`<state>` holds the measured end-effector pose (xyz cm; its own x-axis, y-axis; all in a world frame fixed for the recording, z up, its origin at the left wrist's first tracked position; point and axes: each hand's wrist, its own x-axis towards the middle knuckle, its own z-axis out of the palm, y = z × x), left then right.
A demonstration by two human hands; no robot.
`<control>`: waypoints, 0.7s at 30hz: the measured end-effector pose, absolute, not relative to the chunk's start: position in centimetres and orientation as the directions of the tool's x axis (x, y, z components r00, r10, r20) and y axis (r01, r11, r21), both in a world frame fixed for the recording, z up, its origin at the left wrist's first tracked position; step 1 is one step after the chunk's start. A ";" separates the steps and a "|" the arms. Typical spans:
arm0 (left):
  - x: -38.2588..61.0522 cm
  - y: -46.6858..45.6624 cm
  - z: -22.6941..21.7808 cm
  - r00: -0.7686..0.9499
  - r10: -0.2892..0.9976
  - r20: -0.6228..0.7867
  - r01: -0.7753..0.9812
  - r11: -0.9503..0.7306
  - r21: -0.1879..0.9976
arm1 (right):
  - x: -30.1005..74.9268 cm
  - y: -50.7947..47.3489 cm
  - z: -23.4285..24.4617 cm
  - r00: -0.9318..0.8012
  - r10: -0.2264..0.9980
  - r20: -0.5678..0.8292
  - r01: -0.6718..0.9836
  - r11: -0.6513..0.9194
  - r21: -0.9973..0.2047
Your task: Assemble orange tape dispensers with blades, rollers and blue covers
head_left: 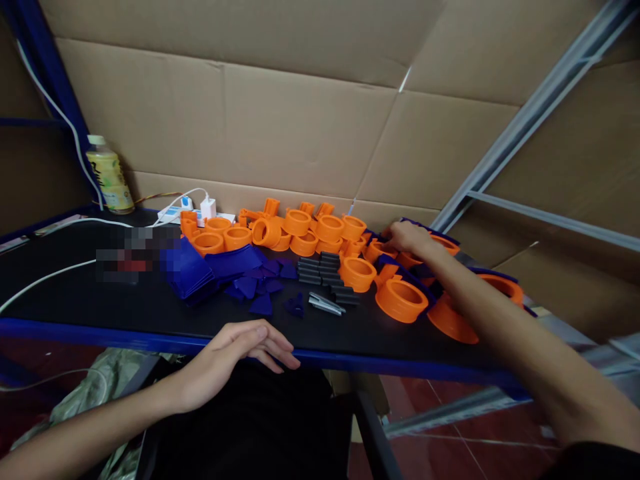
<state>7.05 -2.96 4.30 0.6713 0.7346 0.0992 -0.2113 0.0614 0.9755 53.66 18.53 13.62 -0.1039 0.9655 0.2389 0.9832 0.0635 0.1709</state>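
My left hand (250, 343) hovers at the table's front edge, palm down, with its fingers stretched out and nothing in them. At the back right my right hand (406, 238) reaches in among orange plastic rings, its fingers curled down beside an orange ring (374, 252) and dark blue pieces. What those fingers grip is hidden. Nearer me stand a larger orange ring (401, 301) and another orange ring (358, 273). Left of these lie short black tubes (320, 270), a pair of silver metal pieces (326, 305) and small blue triangular pieces (261, 303).
A stack of blue sheets (187, 273) lies on the black tabletop (60, 280). More orange rings (299, 222) are piled along the cardboard wall (300, 127). A power strip (173, 215) with white cables and a yellow drink bottle (110, 177) stand at the left. A metal post (530, 113) slants at right.
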 end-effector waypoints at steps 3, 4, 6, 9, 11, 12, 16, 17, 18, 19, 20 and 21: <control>7.1 -3.0 4.3 0.684 0.725 0.089 -0.198 0.067 0.978 | 53.4 18.0 14.3 0.045 0.988 0.150 0.973 -0.077 0.219; 7.1 -3.0 4.3 0.686 0.723 0.086 -0.192 0.067 0.979 | 53.1 17.9 14.7 0.065 0.988 0.139 0.969 -0.096 0.229; 7.0 -3.0 4.2 0.688 0.721 0.086 -0.187 0.061 0.980 | 52.4 17.8 15.5 0.070 0.989 0.127 0.968 -0.098 0.232; 7.0 -2.9 4.0 0.689 0.720 0.089 -0.178 0.049 0.983 | 50.6 18.1 16.3 -0.001 0.993 0.115 0.979 -0.022 0.201; 7.0 -2.9 4.0 0.687 0.721 0.088 -0.172 0.043 0.984 | 49.2 18.5 16.3 -0.072 0.992 0.107 0.983 0.053 0.177; 7.0 -2.9 4.0 0.687 0.722 0.087 -0.170 0.043 0.985 | 48.6 18.7 16.1 -0.104 0.989 0.103 0.982 0.085 0.169; 7.2 -2.9 4.1 0.690 0.719 0.081 -0.170 0.052 0.984 | 46.8 19.1 15.3 -0.132 0.983 0.127 0.978 0.108 0.181; 7.2 -3.0 4.2 0.692 0.717 0.081 -0.171 0.054 0.984 | 46.7 19.1 15.3 -0.126 0.982 0.144 0.977 0.097 0.189; 7.2 -3.0 4.2 0.694 0.715 0.083 -0.175 0.056 0.983 | 46.6 19.0 15.4 -0.118 0.979 0.163 0.977 0.085 0.196; 7.2 -3.0 4.2 0.696 0.714 0.083 -0.178 0.058 0.982 | 46.6 18.7 15.7 -0.112 0.977 0.183 0.977 0.075 0.201; 7.2 -3.0 4.2 0.698 0.712 0.084 -0.182 0.062 0.981 | 46.6 18.4 16.1 -0.108 0.973 0.204 0.976 0.065 0.206; 7.2 -3.0 4.2 0.699 0.710 0.087 -0.188 0.065 0.980 | 46.6 17.9 16.6 -0.103 0.969 0.226 0.976 0.055 0.209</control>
<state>7.19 -3.02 4.20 0.6986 0.7102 0.0869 -0.1876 0.0646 0.9801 46.64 17.86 16.60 -0.1026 0.9687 0.2260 0.9763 0.0545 0.2095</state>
